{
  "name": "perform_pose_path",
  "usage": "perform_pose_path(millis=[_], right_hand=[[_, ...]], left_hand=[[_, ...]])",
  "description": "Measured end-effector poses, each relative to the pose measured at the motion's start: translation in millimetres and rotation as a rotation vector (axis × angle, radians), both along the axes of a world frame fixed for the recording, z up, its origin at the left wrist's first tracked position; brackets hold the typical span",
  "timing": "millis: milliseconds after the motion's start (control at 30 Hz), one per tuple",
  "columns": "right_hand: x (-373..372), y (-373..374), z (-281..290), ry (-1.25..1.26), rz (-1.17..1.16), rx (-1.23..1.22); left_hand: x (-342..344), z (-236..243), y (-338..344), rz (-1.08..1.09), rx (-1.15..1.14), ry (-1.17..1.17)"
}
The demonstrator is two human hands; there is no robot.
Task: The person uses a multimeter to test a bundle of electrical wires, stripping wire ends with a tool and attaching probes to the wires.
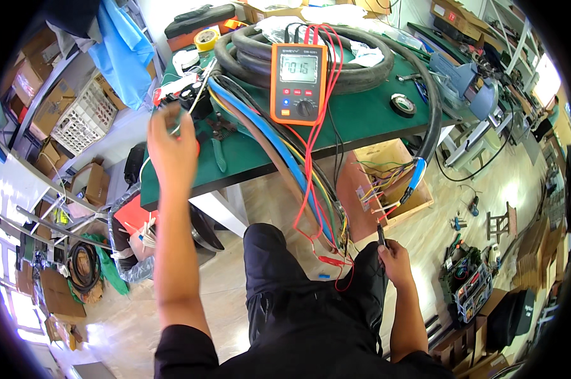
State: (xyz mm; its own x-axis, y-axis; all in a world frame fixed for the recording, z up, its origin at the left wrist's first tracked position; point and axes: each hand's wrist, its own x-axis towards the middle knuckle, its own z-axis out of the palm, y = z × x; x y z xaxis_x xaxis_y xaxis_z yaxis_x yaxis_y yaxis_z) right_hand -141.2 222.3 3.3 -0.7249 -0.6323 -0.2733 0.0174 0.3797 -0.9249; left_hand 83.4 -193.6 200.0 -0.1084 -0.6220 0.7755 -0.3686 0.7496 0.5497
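My right hand [396, 260] is closed on a black test probe [381, 235]. The probe's tip points up at the bared end of a black cable with a blue sleeve [417, 174]; whether it touches is too small to tell. Over the table's left part, my left hand [171, 148] is slightly blurred, its fingers bent and apart, beside a white wire [200, 95] and pliers [218, 151]. An orange multimeter-like tester [299, 85] stands with its screen lit, red and black leads plugged in on top. A red clip [331, 260] hangs at the loose ends of a multi-coloured cable bundle [291, 167].
The green table [367, 123] carries a thick coiled black cable [235, 57], yellow tape [206, 40], black tape [402, 105] and a blue vise [456, 76]. Under its edge stands an open wooden box [415, 205]. A tool bag [468, 281] lies on the right floor.
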Motion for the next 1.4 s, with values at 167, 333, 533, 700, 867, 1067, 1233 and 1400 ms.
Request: perform_pose_path(millis=[167,333,533,700,867,1067,1233,1400], right_hand=[[10,-10,5,0.016,-0.004,-0.025],[11,-11,10,-0.014,-0.026,-0.032],[4,-7,1,0.021,-0.034,0.019],[6,-14,1,0.031,-0.027,0.017],[4,-15,3,0.032,-0.020,0.024],[3,-16,3,0.029,-0.028,0.033],[4,-15,2,0.014,-0.040,0.029],[4,-15,3,0.035,-0.022,0.034]], left_hand=[[6,16,-121,0.192,0.024,-0.726],[4,21,-154,-0.206,0.415,-0.645],[-6,29,-154,-0.188,0.355,-0.749],[-6,34,-155,-0.193,0.373,-0.766],[-14,29,-158,-0.142,0.317,-0.749],[-14,29,-168,-0.179,0.424,-0.698],[-20,24,-196,-0.146,0.397,-0.703],[-30,19,-206,-0.056,0.322,-0.731]])
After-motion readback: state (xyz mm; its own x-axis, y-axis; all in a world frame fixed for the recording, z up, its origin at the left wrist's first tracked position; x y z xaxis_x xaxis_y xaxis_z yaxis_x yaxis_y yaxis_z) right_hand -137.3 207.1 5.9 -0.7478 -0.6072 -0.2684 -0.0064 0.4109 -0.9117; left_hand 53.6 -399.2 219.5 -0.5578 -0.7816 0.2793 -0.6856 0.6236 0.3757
